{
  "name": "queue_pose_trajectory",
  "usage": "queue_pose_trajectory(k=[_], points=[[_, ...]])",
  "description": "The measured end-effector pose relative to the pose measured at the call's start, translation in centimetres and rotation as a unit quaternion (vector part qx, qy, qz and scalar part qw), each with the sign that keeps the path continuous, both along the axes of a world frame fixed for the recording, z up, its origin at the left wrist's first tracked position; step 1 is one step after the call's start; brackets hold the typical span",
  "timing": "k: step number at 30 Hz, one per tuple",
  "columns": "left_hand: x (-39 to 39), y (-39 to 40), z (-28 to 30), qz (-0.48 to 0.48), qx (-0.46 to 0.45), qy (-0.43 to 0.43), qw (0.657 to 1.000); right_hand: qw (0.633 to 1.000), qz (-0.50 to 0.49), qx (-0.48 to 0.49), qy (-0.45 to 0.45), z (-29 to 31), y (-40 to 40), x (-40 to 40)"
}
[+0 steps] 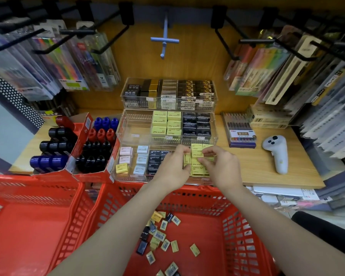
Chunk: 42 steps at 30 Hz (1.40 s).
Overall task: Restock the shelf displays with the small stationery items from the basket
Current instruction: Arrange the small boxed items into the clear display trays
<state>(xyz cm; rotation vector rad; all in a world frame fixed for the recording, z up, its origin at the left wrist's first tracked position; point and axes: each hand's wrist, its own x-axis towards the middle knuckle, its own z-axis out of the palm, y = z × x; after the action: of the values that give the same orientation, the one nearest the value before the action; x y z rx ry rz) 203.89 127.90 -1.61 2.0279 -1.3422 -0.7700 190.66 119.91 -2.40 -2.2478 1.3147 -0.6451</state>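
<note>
We reach both hands into the right end of the front clear tray [127, 177] on the wooden shelf [267, 166], where yellow erasers [196, 152] are packed in rows. Our left hand [172, 166] has its fingers curled down onto the left edge of that yellow block, thumb and fingertips pinching one of the erasers there. Our right hand [220, 166] is likewise bent at the knuckles, its fingertips gripping an eraser at the top right of the same block. Further left in this tray sit black erasers [154, 158], pale blue erasers [140, 159] and pink erasers [126, 155]. Behind it, the middle tray [127, 126] holds more yellow and black boxes, with its left part bare. Below our forearms, the red basket [237, 226] carries a loose scatter of small erasers [161, 236], yellow and black, lying at all angles. A second red basket [28, 216] stands beside it on the left. On the shelf to the right lie a white controller [276, 154] and a pen pack [240, 132].
</note>
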Motion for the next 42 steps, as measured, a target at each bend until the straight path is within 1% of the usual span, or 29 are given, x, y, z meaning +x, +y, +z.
queue_pose_trajectory(k=[2,4,5,6,7,8,10,11,12,13,15,17,19,21,24,26,28,29,31,34,36,37,38,39,40,41,42], points=[[-0.5,1.3,0.5,0.02,-0.031,-0.007,0.999,0.999,0.002,-0.031,-0.025,0.0,0.7,-1.3],[-1.0,3.5,1.2,0.029,-0.092,-0.026,0.995,0.994,-0.011,-0.068,-0.085,0.1,2.5,-2.9],[-1.2,4.8,1.5,0.009,-0.115,-0.048,0.992,0.992,-0.003,-0.074,-0.107,-0.1,3.7,-3.7],[-1.5,6.1,1.4,-0.03,-0.12,-0.076,0.989,0.991,0.023,-0.073,-0.108,-0.9,5.1,-4.6],[-1.8,7.5,1.1,-0.075,-0.108,-0.106,0.986,0.992,0.061,-0.066,-0.087,-1.9,6.7,-5.6],[-1.8,8.8,0.5,-0.111,-0.079,-0.13,0.982,0.993,0.103,-0.041,-0.043,-3.3,8.1,-6.5],[-1.6,11.5,-2.0,-0.144,0.031,-0.137,0.98,0.982,0.155,0.073,0.085,-6.3,10.2,-8.3],[-1.3,12.6,-3.4,-0.141,0.093,-0.123,0.978,0.97,0.149,0.13,0.14,-7.8,10.8,-8.9],[-0.9,13.7,-5.0,-0.132,0.153,-0.106,0.974,0.961,0.126,0.18,0.17,-9.1,11.3,-9.2],[-0.5,14.6,-6.6,-0.124,0.198,-0.097,0.967,0.953,0.102,0.218,0.183,-10.3,11.7,-9.2],[0.3,16.0,-9.8,-0.108,0.26,-0.099,0.954,0.942,0.065,0.261,0.2,-12.4,12.5,-8.5],[0.8,17.3,-12.6,-0.085,0.307,-0.082,0.944,0.931,0.05,0.275,0.233,-14.9,13.2,-8.0],[1.1,18.3,-14.9,-0.066,0.339,-0.044,0.937,0.919,0.037,0.286,0.269,-17.3,13.7,-7.8],[1.4,18.8,-16.6,-0.041,0.341,-0.006,0.939,0.912,0.019,0.303,0.275,-19.6,13.9,-7.5],[1.6,19.2,-18.5,-0.01,0.326,0.031,0.945,0.91,0.02,0.306,0.278,-22.4,14.3,-6.9],[1.8,19.3,-19.4,0.012,0.328,0.064,0.943,0.917,0.006,0.295,0.267,-23.4,14.4,-6.5],[1.7,19.1,-20.1,0.066,0.31,0.124,0.94,0.927,-0.024,0.299,0.226,-23.7,14.7,-5.8],[1.6,18.8,-20.3,0.104,0.301,0.157,0.935,0.927,-0.036,0.317,0.195,-23.4,15.0,-5.1],[1.1,18.1,-20.6,0.177,0.288,0.226,0.913,0.92,-0.026,0.376,0.107,-22.4,16.1,-3.5],[-0.5,17.5,-20.7,0.232,0.276,0.366,0.858,0.9,0.051,0.433,-0.007,-20.3,18.2,-0.6],[-1.4,17.3,-21.0,0.242,0.252,0.4,0.847,0.886,0.073,0.454,-0.052,-19.7,19.0,0.5],[-1.7,17.2,-21.1,0.267,0.231,0.406,0.843,0.882,0.076,0.461,-0.065,-19.5,19.2,0.6],[-1.7,17.1,-21.2,0.304,0.214,0.411,0.832,0.886,0.078,0.452,-0.062,-19.4,19.3,0.4],[-1.6,17.1,-21.1,0.344,0.206,0.419,0.814,0.903,0.088,0.42,-0.025,-19.6,19.2,-0.2],[-1.4,17.0,-20.9,0.38,0.201,0.426,0.796,0.923,0.117,0.362,0.06,-19.9,19.0,-1.0],[-1.0,17.0,-20.8,0.405,0.2,0.422,0.786,0.923,0.158,0.309,0.166,-20.4,18.8,-2.0],[-0.5,17.2,-20.9,0.419,0.201,0.416,0.781,0.904,0.198,0.269,0.268,-20.9,18.7,-2.9]])
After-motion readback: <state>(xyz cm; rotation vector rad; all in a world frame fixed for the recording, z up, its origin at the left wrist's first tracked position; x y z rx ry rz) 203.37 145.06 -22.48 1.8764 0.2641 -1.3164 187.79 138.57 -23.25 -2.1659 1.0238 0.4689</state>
